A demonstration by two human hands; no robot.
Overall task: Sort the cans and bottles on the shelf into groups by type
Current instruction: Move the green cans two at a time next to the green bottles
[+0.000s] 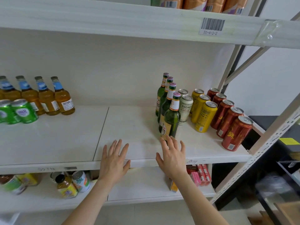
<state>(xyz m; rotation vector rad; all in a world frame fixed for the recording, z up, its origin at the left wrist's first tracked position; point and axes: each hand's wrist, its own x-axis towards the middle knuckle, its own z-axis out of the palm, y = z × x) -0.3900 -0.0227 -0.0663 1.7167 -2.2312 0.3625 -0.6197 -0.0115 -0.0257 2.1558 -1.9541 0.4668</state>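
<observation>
On the white shelf [129, 124], several green glass bottles [170, 117] stand in a row at the right, with white cans [185, 108], yellow cans [204, 116] and red cans [233, 130] in rows beside them. At the far left stand several amber bottles with blue labels [63, 99] and green cans [24, 111]. My left hand [113, 161] hovers over the shelf's front edge with straight fingers, holding nothing. My right hand [173, 156] is spread open just in front of the nearest green bottle; its fingertips are close to the bottle's base.
The shelf above [129, 21] carries orange packages and a barcode label [211, 26]. The shelf below holds a yellow bottle [66, 187], a can [81, 181] and pink boxes [201, 174]. A slanted metal upright [267, 143] borders the right side.
</observation>
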